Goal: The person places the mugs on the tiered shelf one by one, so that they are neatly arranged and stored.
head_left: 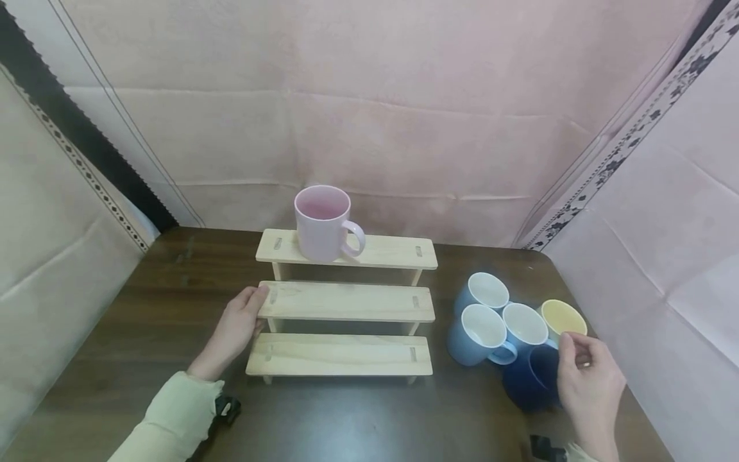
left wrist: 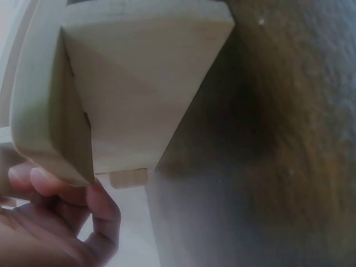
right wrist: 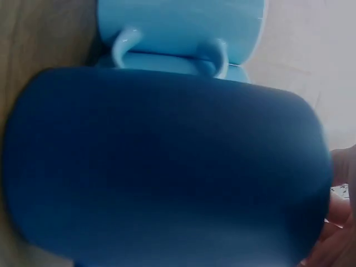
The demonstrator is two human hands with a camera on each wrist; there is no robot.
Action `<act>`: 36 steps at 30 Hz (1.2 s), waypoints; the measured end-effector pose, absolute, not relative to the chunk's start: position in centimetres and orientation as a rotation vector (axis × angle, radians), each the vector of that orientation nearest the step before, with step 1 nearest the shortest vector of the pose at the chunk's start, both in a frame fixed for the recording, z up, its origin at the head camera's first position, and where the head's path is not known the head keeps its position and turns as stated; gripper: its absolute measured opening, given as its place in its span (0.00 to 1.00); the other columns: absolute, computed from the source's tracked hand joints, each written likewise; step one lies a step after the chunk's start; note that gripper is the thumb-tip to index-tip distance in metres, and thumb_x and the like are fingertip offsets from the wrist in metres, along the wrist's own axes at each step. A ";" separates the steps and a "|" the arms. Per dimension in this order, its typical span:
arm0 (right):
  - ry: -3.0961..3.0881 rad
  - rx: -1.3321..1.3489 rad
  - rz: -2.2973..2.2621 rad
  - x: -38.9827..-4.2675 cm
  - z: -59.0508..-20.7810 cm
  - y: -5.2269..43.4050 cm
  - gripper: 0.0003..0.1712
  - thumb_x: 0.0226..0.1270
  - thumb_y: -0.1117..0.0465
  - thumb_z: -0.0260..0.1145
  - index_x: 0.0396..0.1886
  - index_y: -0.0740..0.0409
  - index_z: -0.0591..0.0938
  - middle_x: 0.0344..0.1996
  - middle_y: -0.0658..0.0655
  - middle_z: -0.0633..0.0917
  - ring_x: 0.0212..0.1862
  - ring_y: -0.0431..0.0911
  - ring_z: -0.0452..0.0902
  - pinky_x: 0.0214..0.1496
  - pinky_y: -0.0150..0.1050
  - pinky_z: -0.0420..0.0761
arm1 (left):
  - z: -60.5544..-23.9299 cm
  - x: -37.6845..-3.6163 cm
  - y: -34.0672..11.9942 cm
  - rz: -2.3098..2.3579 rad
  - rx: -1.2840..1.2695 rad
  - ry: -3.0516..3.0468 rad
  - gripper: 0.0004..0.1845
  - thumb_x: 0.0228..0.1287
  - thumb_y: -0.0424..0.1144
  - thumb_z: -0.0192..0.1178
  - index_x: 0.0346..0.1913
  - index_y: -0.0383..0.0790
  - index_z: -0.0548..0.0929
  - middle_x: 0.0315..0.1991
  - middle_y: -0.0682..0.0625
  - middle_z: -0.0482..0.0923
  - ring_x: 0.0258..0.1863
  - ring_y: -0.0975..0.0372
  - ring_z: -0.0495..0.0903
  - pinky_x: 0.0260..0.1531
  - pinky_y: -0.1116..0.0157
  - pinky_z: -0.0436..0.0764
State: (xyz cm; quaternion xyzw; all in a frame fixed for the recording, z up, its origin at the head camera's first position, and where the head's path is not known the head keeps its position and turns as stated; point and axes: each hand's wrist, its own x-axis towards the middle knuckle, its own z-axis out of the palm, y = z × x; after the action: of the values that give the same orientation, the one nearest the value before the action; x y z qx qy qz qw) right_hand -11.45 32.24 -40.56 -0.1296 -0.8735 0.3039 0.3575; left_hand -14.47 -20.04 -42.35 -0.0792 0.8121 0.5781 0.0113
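Right hand (head_left: 589,378) wraps fingers round the rim side of the dark blue mug (head_left: 531,380), nearest of a mug cluster; light blue mugs (head_left: 482,333) touch it just beyond the grip. Left hand (head_left: 239,324) rests straight-fingered against the wooden step shelf (head_left: 346,301) end. Mug looks glazed ceramic: rigid, weighty, slick, chippable; body or handle likely safest hold

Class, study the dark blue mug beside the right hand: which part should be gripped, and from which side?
Probably by the body of the dark blue mug, from its right, open side, where the right hand is. Light blue mugs crowd its left and far sides, and its handle is not visible.
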 end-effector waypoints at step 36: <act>-2.752 -0.474 0.711 -8.4 -40.9 35.7 0.17 0.75 0.63 0.49 0.52 0.70 0.77 0.41 0.68 0.78 0.43 0.58 0.73 0.41 0.49 0.67 | -42.4 -14.4 -20.1 1.799 -0.247 2.530 0.31 0.74 0.63 0.38 0.44 0.33 0.68 0.18 0.49 0.65 0.17 0.59 0.65 0.19 0.64 0.66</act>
State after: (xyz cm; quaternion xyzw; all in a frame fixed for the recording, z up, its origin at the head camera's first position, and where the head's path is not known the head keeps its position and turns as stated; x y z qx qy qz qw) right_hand -8.36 35.72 -40.91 -0.1630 -0.9470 0.2448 0.1294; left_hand -14.41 -20.05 -42.42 -0.0792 0.8123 0.5777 0.0136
